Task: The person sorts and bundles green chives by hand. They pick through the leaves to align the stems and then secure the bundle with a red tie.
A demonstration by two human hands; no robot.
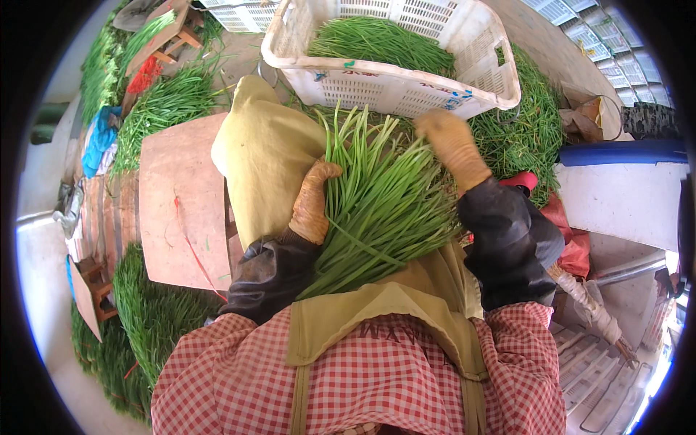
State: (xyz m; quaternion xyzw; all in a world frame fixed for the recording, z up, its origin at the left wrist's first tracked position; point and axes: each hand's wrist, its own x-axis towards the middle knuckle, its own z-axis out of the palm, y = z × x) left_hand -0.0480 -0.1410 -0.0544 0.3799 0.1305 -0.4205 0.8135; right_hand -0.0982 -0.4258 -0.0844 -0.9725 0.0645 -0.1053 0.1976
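A large loose bunch of long green leafy stalks [380, 201], like garlic chives, lies across my lap on the olive apron [380, 302]. My left hand [315, 201], in a tan rubber glove and dark sleeve, holds the left side of the bunch, with the thumb up. My right hand [448, 141], gloved alike and blurred, is at the upper right tips of the stalks, near the front of the crate; its fingers are unclear. A yellow cloth [266, 157] covers my left knee.
Ahead stands a white plastic crate [391, 68] with green stalks inside. A low wooden board [185, 201] with a red tie [190, 242] is at my left. Piles of greens [522, 130] lie right and left. A blue-topped white box [620, 185] stands at the right.
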